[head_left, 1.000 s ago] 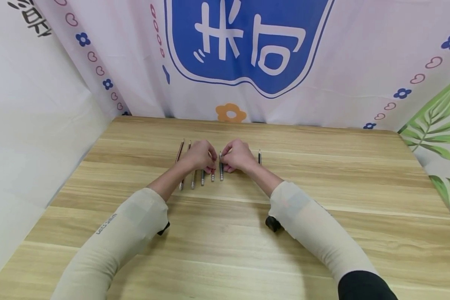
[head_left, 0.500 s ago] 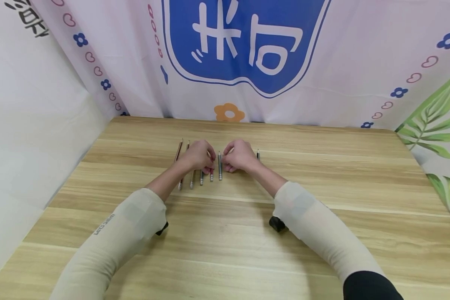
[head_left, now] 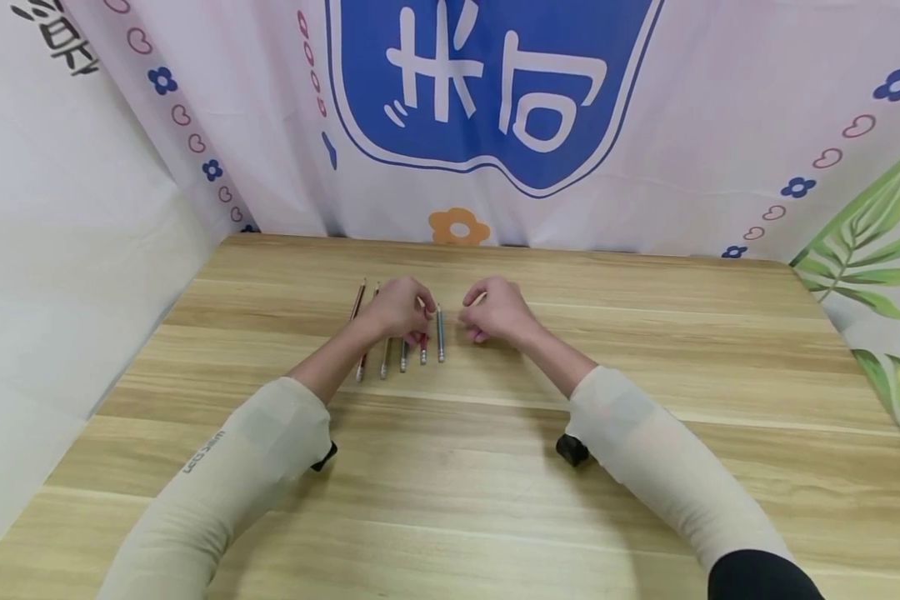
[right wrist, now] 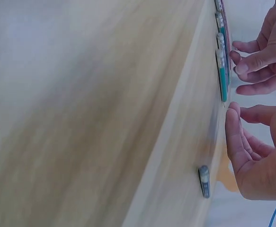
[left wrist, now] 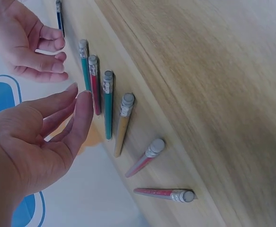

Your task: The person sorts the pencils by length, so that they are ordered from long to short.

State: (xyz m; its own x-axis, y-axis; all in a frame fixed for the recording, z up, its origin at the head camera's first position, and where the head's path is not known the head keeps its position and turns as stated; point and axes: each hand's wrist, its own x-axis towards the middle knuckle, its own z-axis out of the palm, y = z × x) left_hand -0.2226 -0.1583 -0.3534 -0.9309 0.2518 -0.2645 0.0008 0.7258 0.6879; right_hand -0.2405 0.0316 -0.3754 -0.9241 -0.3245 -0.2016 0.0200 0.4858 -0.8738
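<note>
Several pencils lie side by side on the table, eraser ends toward me. My left hand [head_left: 401,308] is over the row, loosely bent, its fingertips by a red pencil [left wrist: 95,87]; it grips nothing. At the row's right end lies a teal pencil [head_left: 440,335]. Just right of it hovers my right hand [head_left: 498,312], fingers softly curved with nothing in them. A dark blue pencil [right wrist: 204,182] lies apart on the right; in the head view the right hand and arm hide it. The row's other end has a dark red pencil [left wrist: 161,192] and a yellow one [left wrist: 123,125].
The wooden table [head_left: 450,500] spreads wide around the hands. Behind its far edge hangs a printed cloth [head_left: 682,150] with a blue emblem. A white wall sheet [head_left: 60,275] borders the left side.
My right hand has drawn away to the right from the teal pencil, and its arm now covers the separate dark pencil. The left hand stays nearly still over the row.
</note>
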